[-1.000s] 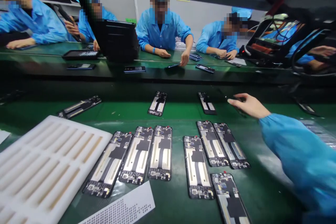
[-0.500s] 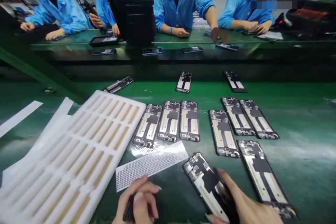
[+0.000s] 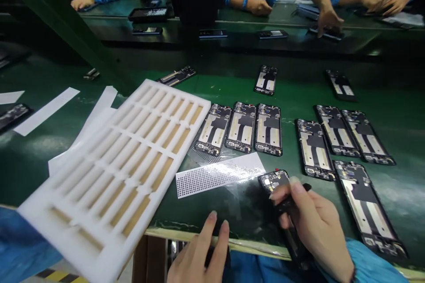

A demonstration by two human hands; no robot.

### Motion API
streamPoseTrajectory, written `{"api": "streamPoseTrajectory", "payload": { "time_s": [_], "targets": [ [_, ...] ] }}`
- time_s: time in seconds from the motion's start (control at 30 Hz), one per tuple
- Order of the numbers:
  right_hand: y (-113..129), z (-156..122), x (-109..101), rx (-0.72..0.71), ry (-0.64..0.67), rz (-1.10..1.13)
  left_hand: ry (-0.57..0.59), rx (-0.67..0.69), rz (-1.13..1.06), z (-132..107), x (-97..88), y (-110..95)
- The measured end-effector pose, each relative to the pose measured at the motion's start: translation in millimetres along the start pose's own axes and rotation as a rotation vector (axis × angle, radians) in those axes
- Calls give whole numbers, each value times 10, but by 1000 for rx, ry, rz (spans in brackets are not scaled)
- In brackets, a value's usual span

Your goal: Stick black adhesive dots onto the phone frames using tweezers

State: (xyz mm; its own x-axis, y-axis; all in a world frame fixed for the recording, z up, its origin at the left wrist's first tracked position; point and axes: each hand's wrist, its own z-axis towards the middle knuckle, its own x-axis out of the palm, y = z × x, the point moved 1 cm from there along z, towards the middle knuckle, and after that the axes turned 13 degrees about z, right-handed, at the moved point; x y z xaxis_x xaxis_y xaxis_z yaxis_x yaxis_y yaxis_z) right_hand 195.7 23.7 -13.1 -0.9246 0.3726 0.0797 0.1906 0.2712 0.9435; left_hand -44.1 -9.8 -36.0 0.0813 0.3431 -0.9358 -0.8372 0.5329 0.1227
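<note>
R hand [image 3: 315,225] was clenched on a phone frame [image 3: 274,180]. Its fingers [image 3: 294,188] were curled over the frame's top face and the thumb was hidden underneath, so the grip was closed w/ no gap showing. Back of hand faced up, wrist bent slightly inward, blue sleeve [image 3: 372,261] running off to lower right.

The frame lay at a slant. Its camera end was over the green bench [image 3: 408,110], just this side of a perforated white sheet [image 3: 219,174]. The other end stuck out past the bench's near edge [image 3: 186,233] toward the person. Couldn't tell if the far end touched the bench.

L hand [image 3: 195,261] sat low, mostly below the near edge, palm down. Two fingers [image 3: 210,230] were stretched straight w/ tips at the edge; the rest were out of sight. A dark shape showed under the palm, but couldn't tell if it was gripped.

A white foam tray [image 3: 116,163] was to the left, tilted and overhanging the near edge. A row of three frames [image 3: 242,128] lay beyond the sheet. More frames [image 3: 315,146] lay to the right, one long frame [image 3: 365,203] near the R hand. White paper strips [image 3: 46,110] lay far left. Co-workers' hands [image 3: 327,20] rested on the far bench.
</note>
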Motion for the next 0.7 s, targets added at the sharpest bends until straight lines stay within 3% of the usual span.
{"api": "streamPoseTrajectory", "payload": {
  "time_s": [0.07,0.33,0.57,0.7],
  "targets": [
    [-68,-4,37,33,70,-52,49,45,43,-18,-4,-48],
    [-13,-138,-32,-150,185,-372,104,105,104,-20,-43,-124],
    [-56,-175,-20,-233,239,-480,122,199,151,61,-53,-94],
    [-60,-209,-22,-245,196,-435,153,191,140,73,-47,-117]
  ]
}}
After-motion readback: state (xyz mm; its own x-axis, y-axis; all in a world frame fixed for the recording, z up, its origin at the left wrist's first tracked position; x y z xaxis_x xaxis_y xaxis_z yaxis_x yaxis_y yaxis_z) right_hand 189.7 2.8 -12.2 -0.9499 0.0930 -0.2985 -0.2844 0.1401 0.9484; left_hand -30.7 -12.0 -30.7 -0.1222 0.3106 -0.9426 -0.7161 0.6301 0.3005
